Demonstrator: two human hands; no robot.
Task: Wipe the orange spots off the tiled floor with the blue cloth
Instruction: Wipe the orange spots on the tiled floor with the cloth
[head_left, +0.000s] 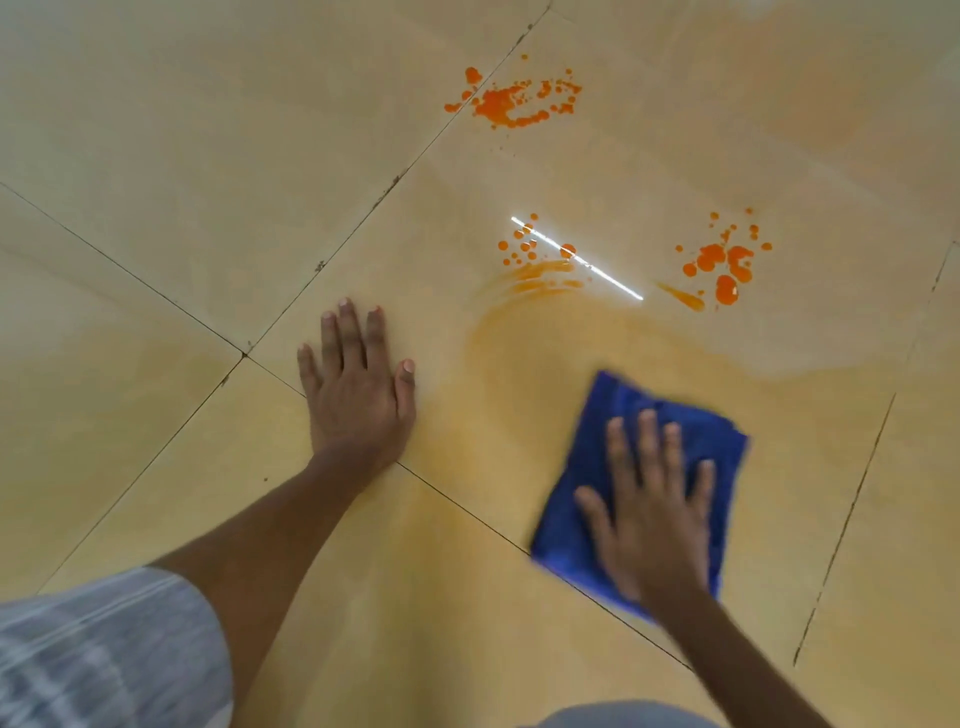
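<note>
From the head camera, your right hand (655, 512) lies flat with fingers spread on the blue cloth (631, 467), pressing it to the tiled floor (156, 130); the hand and cloth are blurred. The folded cloth sits low and right of centre, its near corner touching a dark grout line (467, 506) that runs diagonally under it. Your left hand (358, 387) is open, palm down on the bare tile to the left of the cloth, fingers straight, holding nothing, its heel on that same grout line.

Beyond the cloth a pale orange smear (519, 332) curves across the tile. Past the smear lie three groups of orange spots: a middle group (524, 244) crossed by a bright strip of reflected light (576, 258), a right group (722, 262) and a far group (511, 98) beside another grout line. All three lie apart from the cloth. A striped grey sleeve (104, 649) fills the lower left corner.
</note>
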